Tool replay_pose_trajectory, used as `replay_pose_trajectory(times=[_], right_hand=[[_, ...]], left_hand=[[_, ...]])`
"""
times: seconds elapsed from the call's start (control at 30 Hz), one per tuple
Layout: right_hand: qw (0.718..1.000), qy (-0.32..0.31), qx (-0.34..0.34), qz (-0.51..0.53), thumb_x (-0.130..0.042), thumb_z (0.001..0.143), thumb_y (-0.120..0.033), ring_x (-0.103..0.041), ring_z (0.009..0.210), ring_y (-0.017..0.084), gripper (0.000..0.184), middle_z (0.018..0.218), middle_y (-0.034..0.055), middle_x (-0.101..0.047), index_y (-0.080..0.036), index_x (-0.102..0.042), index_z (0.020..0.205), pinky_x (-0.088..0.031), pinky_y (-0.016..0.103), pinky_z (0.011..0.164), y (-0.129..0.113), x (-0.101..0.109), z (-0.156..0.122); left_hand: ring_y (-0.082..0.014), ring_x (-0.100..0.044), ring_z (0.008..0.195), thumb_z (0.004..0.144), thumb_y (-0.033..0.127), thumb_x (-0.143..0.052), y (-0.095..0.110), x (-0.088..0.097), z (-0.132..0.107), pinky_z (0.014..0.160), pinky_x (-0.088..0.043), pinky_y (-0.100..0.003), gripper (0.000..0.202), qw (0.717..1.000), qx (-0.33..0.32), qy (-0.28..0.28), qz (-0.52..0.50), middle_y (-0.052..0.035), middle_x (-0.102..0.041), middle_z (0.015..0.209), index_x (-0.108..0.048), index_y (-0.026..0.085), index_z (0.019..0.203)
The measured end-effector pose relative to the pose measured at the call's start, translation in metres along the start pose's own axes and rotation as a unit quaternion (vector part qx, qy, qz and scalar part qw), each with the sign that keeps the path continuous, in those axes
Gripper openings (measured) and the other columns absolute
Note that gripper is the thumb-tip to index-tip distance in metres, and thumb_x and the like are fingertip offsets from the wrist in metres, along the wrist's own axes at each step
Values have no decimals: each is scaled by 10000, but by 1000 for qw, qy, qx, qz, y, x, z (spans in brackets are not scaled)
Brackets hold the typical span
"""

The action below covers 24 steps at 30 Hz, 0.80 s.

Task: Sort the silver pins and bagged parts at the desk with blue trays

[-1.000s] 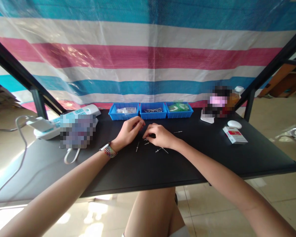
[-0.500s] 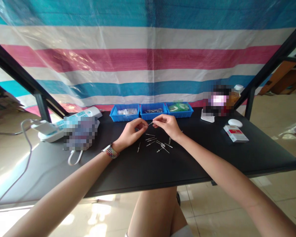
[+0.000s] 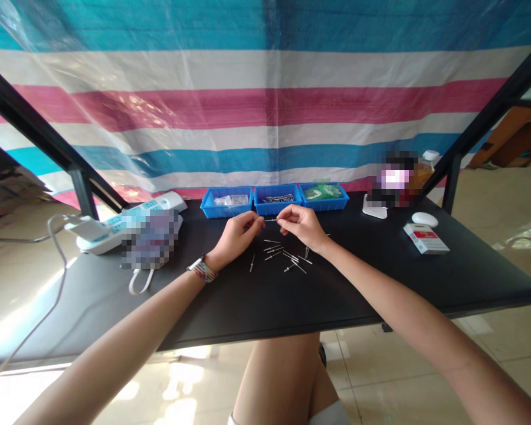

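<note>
Between my two hands a thin metal blind rivet is held roughly level, just in front of the blue bins. My left hand pinches its left end, and my right hand pinches its right end between thumb and fingertips. Below them, several loose blind rivets lie scattered on the black table. More rivets fill the middle blue bin. The left blue bin holds clear plastic bags, and the right blue bin holds green-and-clear packets.
A white power strip with a plugged-in adapter and cable lies at the left, beside a blurred item. At the right are a red-and-white box, a white rounded object and a bottle. A striped sheet hangs behind.
The rivet between my hands has turned from slanted to nearly level, and more of it shows. The hands stay close together. The whole view has shifted slightly.
</note>
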State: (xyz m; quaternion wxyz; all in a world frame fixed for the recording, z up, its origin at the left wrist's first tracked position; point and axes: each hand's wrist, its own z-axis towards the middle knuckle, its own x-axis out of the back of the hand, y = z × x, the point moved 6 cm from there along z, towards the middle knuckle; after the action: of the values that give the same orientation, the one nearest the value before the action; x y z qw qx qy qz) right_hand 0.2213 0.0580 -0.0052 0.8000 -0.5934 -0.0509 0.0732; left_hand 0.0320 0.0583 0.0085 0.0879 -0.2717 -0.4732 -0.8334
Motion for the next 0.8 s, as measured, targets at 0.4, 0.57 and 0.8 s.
replay_pose_trajectory(times=[0.4, 0.57, 0.8], right_hand=[[1000, 4, -17, -23, -841, 762, -608, -633, 528, 131, 447, 704, 16, -708, -190, -683, 778, -530, 251, 506, 4, 2, 0], [1000, -2, -27, 13, -873, 741, -503, -653, 540, 129, 374, 716, -5, -689, -182, -707, 837, -559, 252, 514, 3, -1, -2], [999, -6, -24, 37, -885, 721, -422, -672, 564, 129, 335, 750, -22, -657, -183, -684, 840, -589, 249, 495, 0, -3, -5]], left_hand=[[-177, -614, 727, 1017, 477, -595, 3, 1, -1, 683, -491, -281, 313, 1000, -14, -14, -23, -20, -649, 769, -654, 192, 901], [-166, -600, 701, 1019, 420, -573, 3, 2, -1, 673, -460, -279, 300, 1000, -20, -1, 5, -15, -647, 751, -639, 188, 841], [-168, -591, 699, 1035, 465, -548, 3, 1, -1, 679, -448, -287, 397, 1000, -19, -5, 23, -16, -650, 730, -630, 187, 764]])
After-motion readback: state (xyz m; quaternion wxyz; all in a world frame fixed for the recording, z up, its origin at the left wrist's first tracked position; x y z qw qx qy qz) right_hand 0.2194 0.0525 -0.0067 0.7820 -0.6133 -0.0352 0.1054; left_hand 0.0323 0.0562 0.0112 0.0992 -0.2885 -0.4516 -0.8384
